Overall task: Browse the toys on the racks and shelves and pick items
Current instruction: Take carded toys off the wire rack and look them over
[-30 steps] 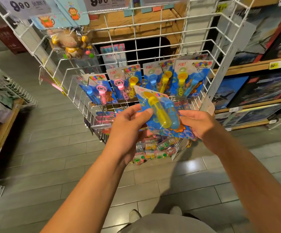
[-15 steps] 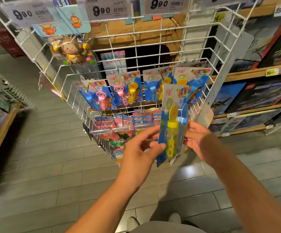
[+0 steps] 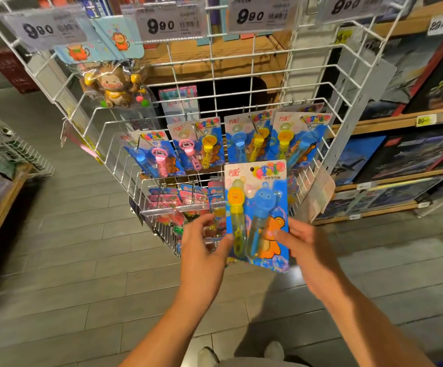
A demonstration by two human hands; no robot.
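Note:
A blue bubble-wand blister pack [image 3: 257,207], with one yellow and one blue wand, stands upright in front of the white wire rack [image 3: 329,107]. My left hand [image 3: 201,250] pinches its lower left edge with the thumb on the front. My right hand [image 3: 305,250] holds the lower right edge, thumb across the card. More packs of the same kind [image 3: 244,141] hang in a row on the rack's hooks behind it. A bagged monkey toy [image 3: 114,86] hangs at the upper left.
Price tags reading 9.90 [image 3: 167,25] line the rack's top. Small packets [image 3: 172,202] fill the lower tier. Boxed sets sit on wooden shelves [image 3: 400,120] to the right. A wire basket on a wooden stand [image 3: 11,160] is at the left. Grey tile floor lies below.
The pack has turned from tilted and edge-on to upright, facing me. Both hands have shifted lower along its edges.

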